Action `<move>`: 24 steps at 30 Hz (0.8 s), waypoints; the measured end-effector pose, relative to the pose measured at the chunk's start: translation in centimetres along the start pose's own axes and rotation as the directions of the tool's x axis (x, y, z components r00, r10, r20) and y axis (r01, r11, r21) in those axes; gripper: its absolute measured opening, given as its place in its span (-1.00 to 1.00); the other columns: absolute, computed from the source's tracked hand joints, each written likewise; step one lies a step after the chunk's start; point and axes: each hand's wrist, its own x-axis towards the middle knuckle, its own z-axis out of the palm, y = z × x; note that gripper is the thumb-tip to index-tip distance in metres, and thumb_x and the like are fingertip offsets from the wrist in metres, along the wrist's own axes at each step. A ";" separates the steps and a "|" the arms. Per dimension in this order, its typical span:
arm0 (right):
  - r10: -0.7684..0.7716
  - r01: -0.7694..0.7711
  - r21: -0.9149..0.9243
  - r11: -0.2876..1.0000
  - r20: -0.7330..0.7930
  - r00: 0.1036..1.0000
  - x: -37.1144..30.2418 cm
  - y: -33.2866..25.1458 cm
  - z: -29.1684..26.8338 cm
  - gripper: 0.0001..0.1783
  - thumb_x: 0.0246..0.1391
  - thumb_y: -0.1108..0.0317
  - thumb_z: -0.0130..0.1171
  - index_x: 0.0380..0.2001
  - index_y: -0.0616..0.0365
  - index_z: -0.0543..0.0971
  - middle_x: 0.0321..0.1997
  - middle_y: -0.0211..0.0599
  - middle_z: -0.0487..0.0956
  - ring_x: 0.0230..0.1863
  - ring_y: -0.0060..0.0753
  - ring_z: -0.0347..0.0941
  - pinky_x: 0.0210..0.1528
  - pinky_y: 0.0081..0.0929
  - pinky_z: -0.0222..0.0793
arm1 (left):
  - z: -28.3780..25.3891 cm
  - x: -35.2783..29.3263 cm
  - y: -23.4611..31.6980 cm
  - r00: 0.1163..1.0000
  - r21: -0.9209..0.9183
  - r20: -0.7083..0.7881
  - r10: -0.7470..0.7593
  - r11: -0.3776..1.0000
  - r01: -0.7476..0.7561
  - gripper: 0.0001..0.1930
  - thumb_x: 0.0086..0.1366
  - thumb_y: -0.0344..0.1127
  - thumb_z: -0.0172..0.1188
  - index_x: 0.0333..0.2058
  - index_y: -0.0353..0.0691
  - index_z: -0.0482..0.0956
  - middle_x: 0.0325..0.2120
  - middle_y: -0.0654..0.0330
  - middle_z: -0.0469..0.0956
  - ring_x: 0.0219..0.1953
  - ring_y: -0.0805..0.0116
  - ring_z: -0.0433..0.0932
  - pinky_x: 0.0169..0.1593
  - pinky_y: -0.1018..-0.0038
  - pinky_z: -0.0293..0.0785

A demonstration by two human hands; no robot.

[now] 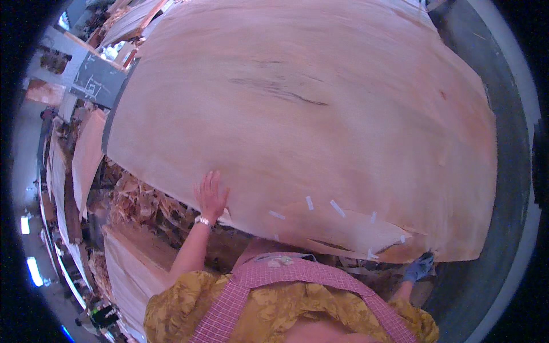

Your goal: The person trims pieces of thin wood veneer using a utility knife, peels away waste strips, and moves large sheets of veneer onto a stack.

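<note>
A large, thin sheet of pale reddish-brown wood veneer spreads in front of me, with dark grain streaks near its middle. My left hand lies flat on its near left edge, fingers stretched out, a bracelet at the wrist. At the near right edge is my right hand in a blue-grey glove with dark fingertips. Its fingers are drawn together at the veneer's edge; what they hold, if anything, is too small to make out. Several short white tape strips stick to the sheet around a split near that edge.
Crumpled veneer scraps heap up below the left edge. Further veneer pieces lean or lie at the left. A grey panel stands at the far left. A dark grey surface curves along the right side.
</note>
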 end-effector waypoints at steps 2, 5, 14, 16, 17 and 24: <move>-0.124 0.266 0.432 0.862 -0.329 0.936 4.5 -2.2 1.9 -0.48 0.35 0.22 -0.21 0.28 0.25 0.27 0.36 -0.09 0.28 0.39 -0.14 0.14 0.44 -0.30 -0.05 | 0.4 3.8 -0.5 0.998 -0.056 -0.051 -0.020 0.998 0.017 -0.26 0.24 0.07 0.12 0.34 0.01 0.12 0.37 0.15 0.04 0.41 0.07 -0.05 0.37 -0.11 -0.23; -0.399 0.398 -0.073 0.914 -0.324 0.857 13.7 -20.1 -4.5 -0.48 0.33 0.18 -0.17 0.23 0.28 0.33 0.33 -0.02 0.31 0.37 -0.08 0.16 0.40 -0.29 0.01 | 1.1 13.2 0.5 0.965 -0.102 -0.242 -0.102 0.992 0.079 -0.29 0.31 0.15 0.00 0.35 -0.01 0.11 0.39 0.13 0.01 0.44 0.08 -0.12 0.38 -0.11 -0.26; -0.362 0.404 0.166 0.899 -0.235 0.902 10.9 -22.5 -3.6 -0.49 0.32 0.15 -0.14 0.20 0.27 0.37 0.28 0.06 0.36 0.32 0.04 0.22 0.35 -0.18 0.11 | 2.1 11.9 -1.8 0.968 -0.081 -0.106 -0.226 0.973 0.218 -0.18 0.26 0.40 -0.16 0.36 0.06 0.08 0.39 0.15 0.02 0.44 0.04 -0.13 0.37 -0.16 -0.40; -0.413 0.452 0.166 0.876 -0.224 0.883 10.0 -21.4 -4.2 -0.48 0.32 0.16 -0.13 0.22 0.25 0.35 0.30 0.04 0.33 0.34 0.02 0.21 0.35 -0.18 0.11 | 2.2 10.7 -1.8 0.970 -0.076 -0.139 -0.198 0.979 0.189 -0.18 0.26 0.39 -0.15 0.36 0.06 0.08 0.38 0.15 0.02 0.43 0.03 -0.12 0.37 -0.17 -0.43; -0.436 0.474 0.168 0.864 -0.217 0.873 9.4 -20.7 -4.3 -0.48 0.31 0.16 -0.13 0.23 0.24 0.34 0.31 0.03 0.32 0.34 0.01 0.20 0.35 -0.18 0.11 | 2.3 9.8 -1.8 0.971 -0.072 -0.156 -0.182 0.982 0.172 -0.18 0.26 0.39 -0.14 0.36 0.06 0.08 0.38 0.15 0.03 0.43 0.03 -0.12 0.37 -0.17 -0.44; -0.380 0.433 0.286 0.855 -0.222 0.898 7.1 -13.8 -3.9 -0.45 0.24 0.24 -0.01 0.25 0.27 0.30 0.31 0.06 0.31 0.34 0.06 0.20 0.34 -0.19 0.12 | 1.4 2.2 1.3 0.981 -0.067 -0.055 -0.185 0.981 0.182 -0.17 0.25 0.40 -0.14 0.36 0.04 0.08 0.41 0.15 -0.06 0.43 0.00 -0.13 0.35 -0.20 -0.46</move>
